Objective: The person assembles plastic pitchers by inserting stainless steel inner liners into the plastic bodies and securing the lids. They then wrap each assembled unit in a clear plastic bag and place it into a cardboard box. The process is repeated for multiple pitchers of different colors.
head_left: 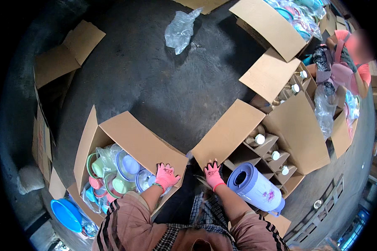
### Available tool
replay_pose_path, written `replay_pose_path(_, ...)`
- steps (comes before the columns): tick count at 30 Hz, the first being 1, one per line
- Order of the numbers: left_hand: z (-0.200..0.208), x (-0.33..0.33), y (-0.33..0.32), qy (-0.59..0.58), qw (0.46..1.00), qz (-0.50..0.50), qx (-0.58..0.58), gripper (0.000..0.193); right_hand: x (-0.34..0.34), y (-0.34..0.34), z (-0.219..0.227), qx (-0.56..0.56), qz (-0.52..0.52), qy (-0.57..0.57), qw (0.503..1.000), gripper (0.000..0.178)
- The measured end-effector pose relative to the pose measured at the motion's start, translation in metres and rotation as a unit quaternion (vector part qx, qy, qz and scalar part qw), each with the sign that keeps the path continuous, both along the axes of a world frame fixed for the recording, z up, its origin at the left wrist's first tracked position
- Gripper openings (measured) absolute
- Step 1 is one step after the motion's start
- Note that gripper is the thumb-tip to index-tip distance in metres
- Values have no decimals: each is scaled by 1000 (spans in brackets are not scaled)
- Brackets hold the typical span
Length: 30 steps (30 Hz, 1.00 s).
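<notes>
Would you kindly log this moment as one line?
left hand: on left carton flap | right hand: on right carton flap | purple jug: near right hand

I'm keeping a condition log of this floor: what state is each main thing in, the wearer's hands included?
Left carton: open, holding plastic containers
Right carton: open, divided, partly filled
Bottles: capped, in the dividers
Left hand: gloved, fingers spread on a left carton flap
Right hand: gloved, fingers spread on a right carton flap
Purple flask: dark opening exposed
Clear bag: crumpled
</notes>
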<state>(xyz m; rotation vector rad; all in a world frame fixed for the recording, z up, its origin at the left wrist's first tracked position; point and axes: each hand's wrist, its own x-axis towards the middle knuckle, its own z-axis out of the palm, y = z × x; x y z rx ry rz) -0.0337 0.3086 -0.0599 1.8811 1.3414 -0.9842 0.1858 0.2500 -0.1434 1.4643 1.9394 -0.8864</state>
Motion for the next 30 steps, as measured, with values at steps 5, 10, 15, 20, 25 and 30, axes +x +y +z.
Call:
replay_pose_path(5,-11,-6,-2,-26,999,-4,29,58,-5,-26,-46,56,-37,-17,998,38)
replay_pose_path(10,5,-38,35,-16,998,-9,63,54,-11,-14,-32,13,-17,-16,1000,38)
replay_pose_path(15,4,-39,79,16,998,37,45,52,-6,-18,-29,34,-90,23,995,41)
replay_pose_path(20,-8,-43,78,16,998,39,51,52,-8,-4,-10,-25,3,-2,1000,42)
replay_pose_path(25,-18,-32,122,10,994,55,-98,55,13,11,10,-32,-92,135,986,33)
replay_pose_path(30,-107,-20,275,-27,967,252,-40,60,13,5,4,-45,-171,178,968,33)
